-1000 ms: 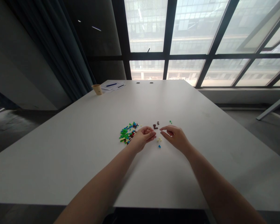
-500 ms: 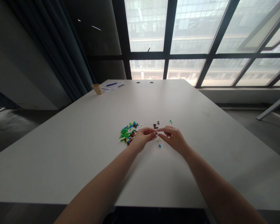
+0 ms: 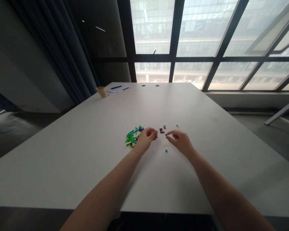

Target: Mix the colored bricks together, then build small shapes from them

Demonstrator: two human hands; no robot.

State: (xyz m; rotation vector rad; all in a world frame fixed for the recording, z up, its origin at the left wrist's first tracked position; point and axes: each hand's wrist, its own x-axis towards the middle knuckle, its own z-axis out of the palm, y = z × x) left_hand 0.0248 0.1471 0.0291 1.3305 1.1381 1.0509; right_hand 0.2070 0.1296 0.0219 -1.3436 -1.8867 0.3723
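Note:
A heap of small green, blue and dark bricks (image 3: 132, 136) lies on the white table (image 3: 86, 154). My left hand (image 3: 146, 138) rests right beside the heap with its fingers curled; what is inside them is hidden. My right hand (image 3: 180, 141) pinches a tiny dark brick (image 3: 166, 134) between thumb and forefinger. A dark brown built piece (image 3: 161, 130) lies just beyond the two hands. Beneath the right hand's fingertips sit a pale brick (image 3: 166, 144) and a blue brick (image 3: 166, 150). A lone green brick (image 3: 177, 126) lies farther back.
A paper cup (image 3: 102, 91) stands at the table's far left corner next to papers with a blue pen (image 3: 116, 87). Two round cable holes (image 3: 150, 85) mark the far edge. Large windows and a dark curtain stand behind the table.
My hands met fingertip to fingertip half a second ago and have since drawn apart. The right hand now pinches a tiny dark brick; the left has pulled back toward the heap.

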